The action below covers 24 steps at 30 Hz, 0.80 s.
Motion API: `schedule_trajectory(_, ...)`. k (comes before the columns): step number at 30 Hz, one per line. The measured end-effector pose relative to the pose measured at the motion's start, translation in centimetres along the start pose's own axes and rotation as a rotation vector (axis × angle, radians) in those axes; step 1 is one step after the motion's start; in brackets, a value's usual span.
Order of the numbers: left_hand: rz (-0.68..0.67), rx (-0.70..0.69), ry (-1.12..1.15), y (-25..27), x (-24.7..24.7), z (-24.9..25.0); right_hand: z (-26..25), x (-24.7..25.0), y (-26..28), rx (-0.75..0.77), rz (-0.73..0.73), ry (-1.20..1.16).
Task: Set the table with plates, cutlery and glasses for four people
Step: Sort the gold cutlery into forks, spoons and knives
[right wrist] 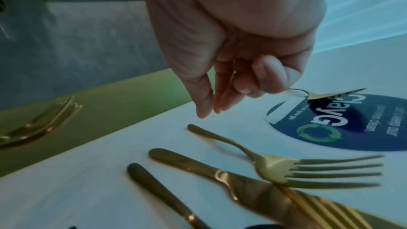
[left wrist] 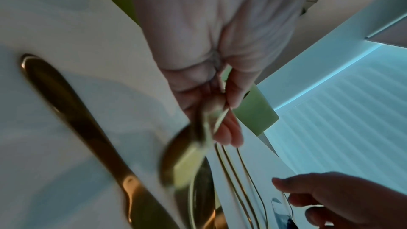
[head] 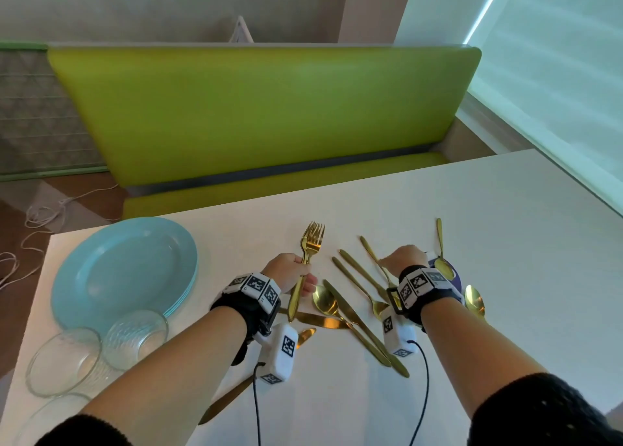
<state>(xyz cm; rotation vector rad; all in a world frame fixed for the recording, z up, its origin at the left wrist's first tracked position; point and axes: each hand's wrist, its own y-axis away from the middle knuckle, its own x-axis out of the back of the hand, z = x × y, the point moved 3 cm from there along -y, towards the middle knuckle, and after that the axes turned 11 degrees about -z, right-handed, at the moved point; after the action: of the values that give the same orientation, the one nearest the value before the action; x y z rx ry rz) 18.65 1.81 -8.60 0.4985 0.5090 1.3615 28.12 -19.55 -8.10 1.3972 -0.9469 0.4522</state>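
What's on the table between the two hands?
In the head view, between the left hand, which grips gold forks, and the right hand, two gold knives lie side by side on the white table.

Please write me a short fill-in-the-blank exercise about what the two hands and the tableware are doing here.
1. The left hand grips gold ____ by their handles.
2. The plates are stacked and coloured light ____.
3. The right hand hovers over a fork handle lying on the ____.
4. Near the plates stand empty ____.

Missing words: forks; blue; table; glasses
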Motion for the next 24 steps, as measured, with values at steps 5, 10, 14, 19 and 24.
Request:
schedule_trajectory(5, -0.046, 0.013, 0.03, -0.1, -0.3, 0.2, 0.9, -0.8, -2.0, -0.071, 0.019, 0.069)
schedule_trajectory(10, -0.033, 0.02, 0.107, -0.3, 0.0, 0.0, 0.7, -1.8, -3.0, -0.056, 0.01, 0.108)
schedule_trajectory(14, -0.011, 0.014, 0.122, -0.3, 0.2, -0.1, 0.6, -1.7, -3.5, -0.023, 0.023, 0.123)
schedule_trajectory(19, -0.023, -0.006, 0.157, -0.2, 0.1, 0.1, 0.7, -1.7, -3.4, 0.028, 0.015, 0.094)
schedule_trajectory(24, 0.049, -0.003, 0.028, -0.3, 0.2, 0.3, -0.8, 0.5, -0.9, 0.191, 0.189, 0.263)
